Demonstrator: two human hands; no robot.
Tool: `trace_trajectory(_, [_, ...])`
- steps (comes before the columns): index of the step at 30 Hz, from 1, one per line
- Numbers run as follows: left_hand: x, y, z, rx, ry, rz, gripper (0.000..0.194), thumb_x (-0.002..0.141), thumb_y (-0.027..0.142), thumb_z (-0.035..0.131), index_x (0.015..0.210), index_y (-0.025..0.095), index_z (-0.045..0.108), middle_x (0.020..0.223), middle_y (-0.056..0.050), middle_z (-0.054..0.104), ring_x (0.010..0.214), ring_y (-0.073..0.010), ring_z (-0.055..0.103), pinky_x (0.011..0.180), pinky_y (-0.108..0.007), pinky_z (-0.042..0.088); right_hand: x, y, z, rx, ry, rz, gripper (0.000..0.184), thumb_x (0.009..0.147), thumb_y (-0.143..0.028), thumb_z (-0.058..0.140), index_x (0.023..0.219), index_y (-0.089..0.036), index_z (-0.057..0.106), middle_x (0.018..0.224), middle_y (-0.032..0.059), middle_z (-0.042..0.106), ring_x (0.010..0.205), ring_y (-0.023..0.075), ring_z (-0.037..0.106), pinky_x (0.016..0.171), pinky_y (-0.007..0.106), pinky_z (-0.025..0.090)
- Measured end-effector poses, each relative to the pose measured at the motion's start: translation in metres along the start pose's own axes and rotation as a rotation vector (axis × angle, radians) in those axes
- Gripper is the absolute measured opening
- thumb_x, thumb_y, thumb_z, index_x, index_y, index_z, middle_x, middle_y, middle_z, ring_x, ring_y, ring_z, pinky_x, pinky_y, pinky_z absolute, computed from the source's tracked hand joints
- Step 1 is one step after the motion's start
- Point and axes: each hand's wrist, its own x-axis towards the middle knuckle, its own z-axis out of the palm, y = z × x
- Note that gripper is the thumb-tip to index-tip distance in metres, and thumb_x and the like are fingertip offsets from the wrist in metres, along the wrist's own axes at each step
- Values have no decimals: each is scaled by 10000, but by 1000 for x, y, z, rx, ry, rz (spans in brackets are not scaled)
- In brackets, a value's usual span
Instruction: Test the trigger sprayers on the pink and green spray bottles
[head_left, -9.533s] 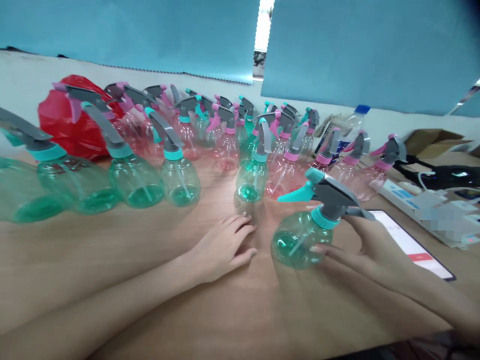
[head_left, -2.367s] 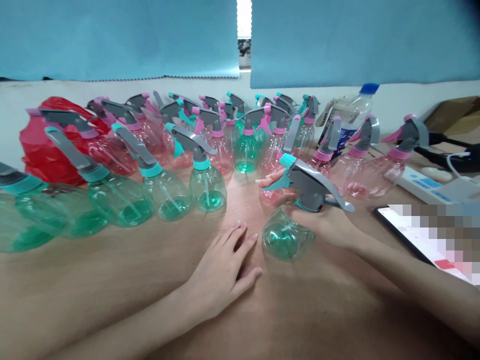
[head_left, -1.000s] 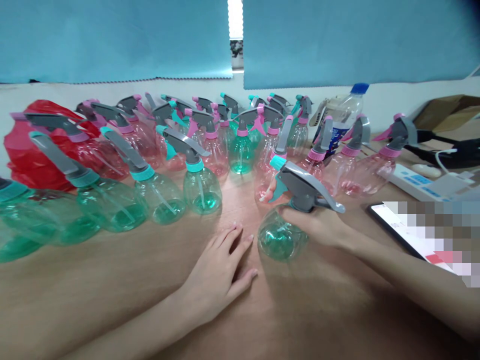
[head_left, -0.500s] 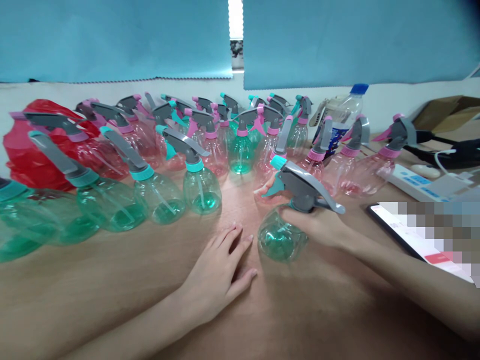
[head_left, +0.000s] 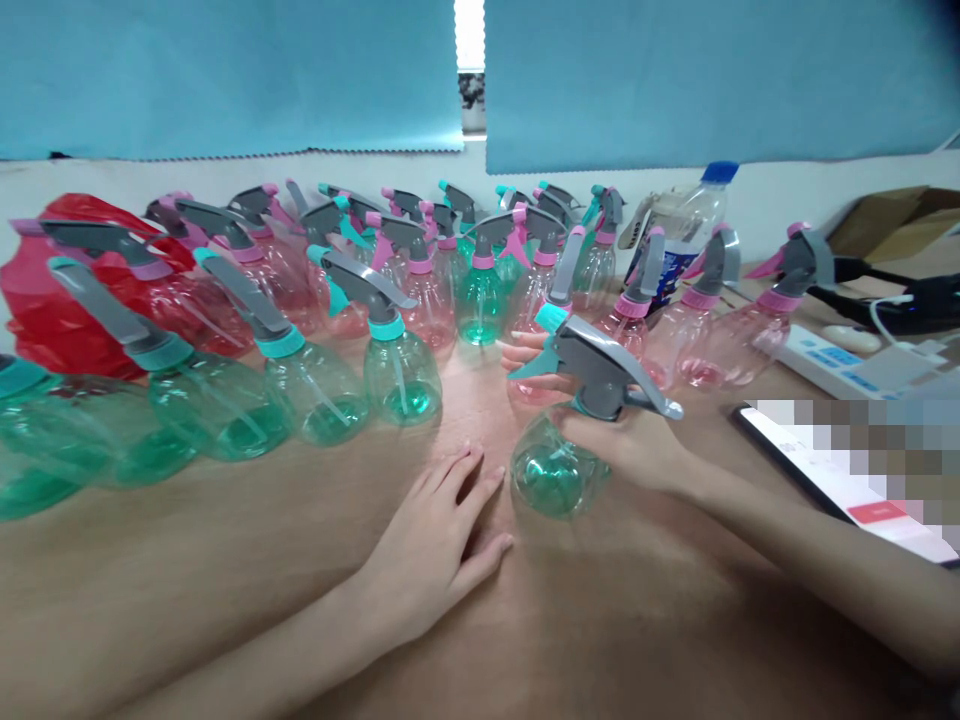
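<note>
My right hand (head_left: 649, 445) holds a green spray bottle (head_left: 551, 475) around its neck. The thumb is on the near side and the other fingers stretch out beyond the turquoise trigger. This bottle has a grey head with a turquoise nozzle pointing left, and some green-looking liquid at its base. My left hand (head_left: 442, 535) lies on the wooden table (head_left: 300, 600), fingers spread, just left of the bottle and apart from it. Beyond the left hand stands another green spray bottle (head_left: 405, 380), the nearest in a row of green ones (head_left: 315, 395).
Several pink and green spray bottles (head_left: 480, 300) crowd the back, before a red plastic bag (head_left: 82, 320). More pink spray bottles (head_left: 690, 345) stand right. Further right are a blue-capped bottle (head_left: 697, 220), a power strip (head_left: 832, 360), a phone (head_left: 840, 480) and a cardboard box (head_left: 900, 225).
My right fingers were curled at the trigger and have straightened; the trigger has swung outward. The left hand stays put. Since the oldest frame, the green bottle at centre has left its place.
</note>
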Motion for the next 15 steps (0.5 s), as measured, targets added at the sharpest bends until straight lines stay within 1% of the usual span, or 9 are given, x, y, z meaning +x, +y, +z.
trace_trajectory(4, [0,0,1,3,-4,6,527,946,445,497,1364,124,498,1436,-207,458,1341,-363,412,1051,-560,404,-2,1,0,46,10,46,526,699,-63,516,1165,-278,633,1293,1,636,1088,222,664,920,372,565])
trace_trajectory(7, [-1,-1,1,7,-5,6,527,950,447,489,1368,127,491,1437,-203,460,1344,-359,407,1050,-561,403,-3,2,0,52,6,72,507,713,-98,536,1184,-264,622,1271,33,647,1012,218,692,858,369,588])
trace_trajectory(11, [-1,-2,0,3,-2,9,536,949,455,486,1378,133,481,1447,-199,448,1351,-354,400,1060,-553,394,-3,0,-1,-18,10,79,474,752,-170,551,1204,-294,619,1108,26,707,931,221,702,797,380,598])
trace_trajectory(15, [-1,-1,1,-3,-1,10,537,950,456,485,1373,127,486,1445,-203,450,1347,-356,403,1062,-553,392,-1,-3,-1,-129,77,76,442,723,-222,569,1153,-288,645,977,23,717,861,235,692,756,395,590])
